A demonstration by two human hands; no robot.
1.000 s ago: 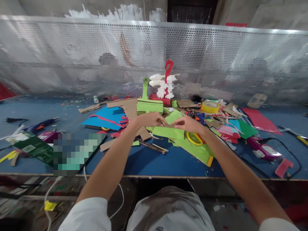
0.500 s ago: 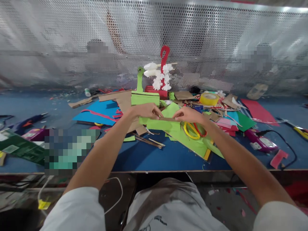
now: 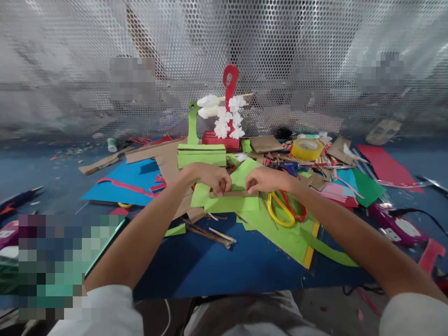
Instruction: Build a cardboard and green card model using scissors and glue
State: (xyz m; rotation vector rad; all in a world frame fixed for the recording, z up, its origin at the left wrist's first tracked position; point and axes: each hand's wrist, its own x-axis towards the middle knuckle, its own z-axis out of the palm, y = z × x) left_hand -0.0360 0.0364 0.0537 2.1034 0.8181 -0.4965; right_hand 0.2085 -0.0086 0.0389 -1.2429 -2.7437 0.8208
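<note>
A narrow brown cardboard strip (image 3: 235, 193) lies along a piece of light green paper (image 3: 231, 205) in the middle of the table. My left hand (image 3: 212, 177) pinches the strip near its left end, with fingertips pressed down. At the other end, the closed fingers of my right hand (image 3: 264, 179) hold it against the paper. Scissors with yellow and red handles (image 3: 287, 224) rest on more green paper, just right of my right hand. Behind my left hand stands a green paper-covered box (image 3: 202, 158) with a green upright (image 3: 192, 126).
A red hooked piece (image 3: 230, 77) with white paper flowers (image 3: 222, 125) stands at the back. Yellow tape (image 3: 307, 149), blue sheet (image 3: 121, 182) and thin sticks (image 3: 210, 235) lie around. A perforated metal screen (image 3: 280, 70) closes off the far side; a purple device (image 3: 399, 224) sits right.
The view has shifted, so the table looks nearer. Both hands have come lower in the picture with the cardboard strip, which stays between them over the green paper.
</note>
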